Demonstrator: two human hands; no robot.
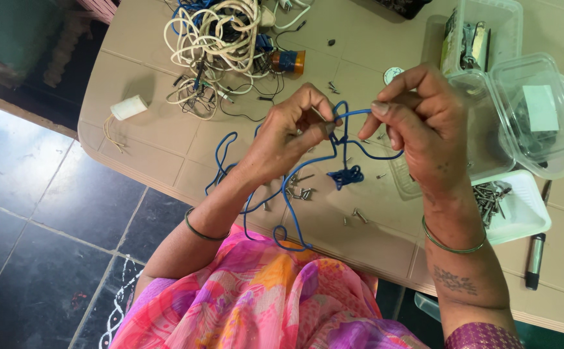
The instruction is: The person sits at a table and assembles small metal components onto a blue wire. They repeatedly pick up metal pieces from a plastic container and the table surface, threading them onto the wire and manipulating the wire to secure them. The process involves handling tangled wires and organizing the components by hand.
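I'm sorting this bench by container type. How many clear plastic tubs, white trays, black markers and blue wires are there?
Clear plastic tubs: 2
White tray of screws: 1
Black marker: 1
Blue wire, held by left hand and right hand: 1
Total: 5

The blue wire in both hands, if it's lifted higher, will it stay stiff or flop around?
The blue wire would probably flop: its free length hangs in loose loops off the table edge. It seems to hold bends somewhat, as the kinks between the left hand and right hand suggest. It looks light, and its tangled part might snag.
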